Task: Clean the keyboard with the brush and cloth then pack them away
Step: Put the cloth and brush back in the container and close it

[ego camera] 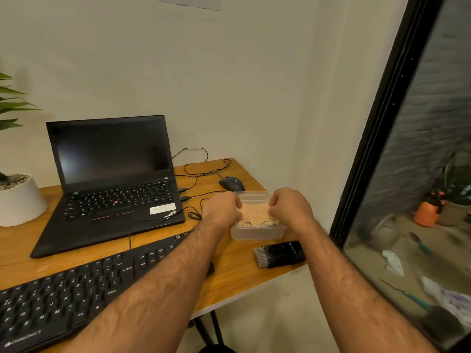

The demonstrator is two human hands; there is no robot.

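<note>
hands: left hand (222,208) and right hand (289,206) pinch cloth (257,214) edges, spreading it over container (257,231)
brush (279,254): on desk (237,273) beside container, likely packed next

The laptop (112,189) palm rest reads "ThinkPad"; the keyboard (76,296) front edge reads "ZEBRONICS".

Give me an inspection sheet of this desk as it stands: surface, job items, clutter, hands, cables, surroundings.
Surface: wooden desk, its right corner by the wall.
Job's things: black keyboard front left; tan cloth held over a clear plastic container; black brush lying just in front of the container.
Clutter: open laptop, screen dark; black mouse; white plant pot.
Hands: left hand and right hand each pinch a side of the cloth.
Cables: thin black cables looped behind and beside the laptop.
Surroundings: plain wall; black-framed window on the right.
</note>
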